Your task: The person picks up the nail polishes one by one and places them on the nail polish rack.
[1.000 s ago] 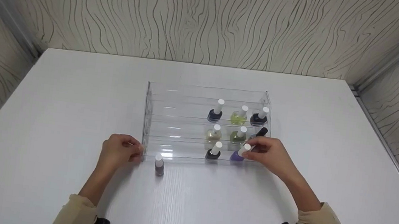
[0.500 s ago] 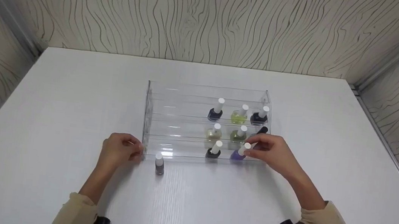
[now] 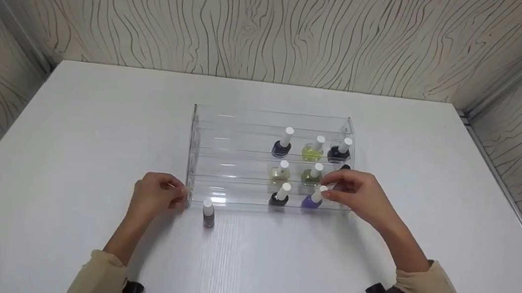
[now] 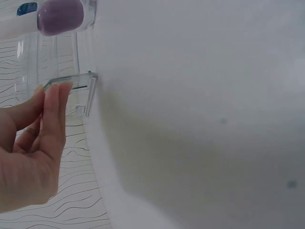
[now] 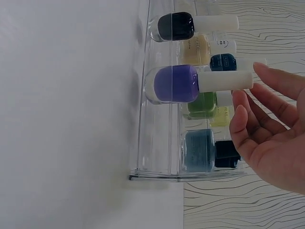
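Note:
A clear stepped acrylic nail polish rack (image 3: 229,206) stands on the white table. My left hand (image 3: 155,196) pinches its front left corner; in the left wrist view the thumb and fingertips meet at the panel's edge. At the rack's front right, a purple nail polish bottle (image 3: 312,202) with a white cap leans back on the lowest tier. My right hand (image 3: 359,196) is beside that cap, thumb and fingers spread loosely around its tip (image 5: 245,80) without gripping. A greyish-mauve nail polish bottle (image 3: 208,217) stands on the table before the rack's left end.
Several bottles fill the rack's right half, among them a black one (image 3: 279,199), a cream one (image 3: 280,174), a green one (image 3: 311,176) and a yellow one (image 3: 312,153). A teal-blue bottle (image 5: 199,150) sits at the right end, mostly behind my right hand in the head view.
My right hand has loosened from the purple bottle's cap and shifted slightly up and right. The bottle stays in place on the tier. My left hand holds still at the rack's corner.

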`<state>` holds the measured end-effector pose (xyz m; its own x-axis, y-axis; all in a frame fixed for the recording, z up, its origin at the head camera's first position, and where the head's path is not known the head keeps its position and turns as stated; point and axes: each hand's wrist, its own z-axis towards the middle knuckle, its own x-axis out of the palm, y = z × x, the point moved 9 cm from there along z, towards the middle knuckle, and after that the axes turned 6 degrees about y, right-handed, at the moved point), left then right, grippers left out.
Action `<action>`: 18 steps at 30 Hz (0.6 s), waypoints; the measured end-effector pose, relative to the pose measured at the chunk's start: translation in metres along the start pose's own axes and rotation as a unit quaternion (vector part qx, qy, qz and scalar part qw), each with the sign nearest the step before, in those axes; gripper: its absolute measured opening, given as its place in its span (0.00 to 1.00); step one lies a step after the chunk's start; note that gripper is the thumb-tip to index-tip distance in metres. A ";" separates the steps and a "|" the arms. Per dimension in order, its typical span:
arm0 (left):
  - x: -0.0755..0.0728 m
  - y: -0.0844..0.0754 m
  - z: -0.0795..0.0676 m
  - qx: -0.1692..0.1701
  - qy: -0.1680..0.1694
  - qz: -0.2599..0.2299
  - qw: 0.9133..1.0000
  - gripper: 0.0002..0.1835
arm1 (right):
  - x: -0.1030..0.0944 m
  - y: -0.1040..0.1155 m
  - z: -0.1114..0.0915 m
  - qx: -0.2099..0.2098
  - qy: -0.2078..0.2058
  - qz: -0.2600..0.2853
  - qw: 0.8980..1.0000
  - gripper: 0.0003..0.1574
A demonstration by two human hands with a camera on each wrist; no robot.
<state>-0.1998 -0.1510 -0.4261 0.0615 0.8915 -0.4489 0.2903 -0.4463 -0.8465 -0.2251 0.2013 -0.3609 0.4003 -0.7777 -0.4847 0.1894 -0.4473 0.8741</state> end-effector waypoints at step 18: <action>0.000 0.002 0.001 -0.005 -0.004 0.009 1.000 0.03 | -0.007 0.031 0.000 -0.008 -0.016 -0.011 1.000 0.16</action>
<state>-0.2006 -0.1520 -0.4277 0.0591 0.8822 -0.4672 0.2995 -0.4621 -0.8347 -0.2225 0.1932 -0.3306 0.3677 -0.7807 -0.5052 0.2121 -0.4585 0.8630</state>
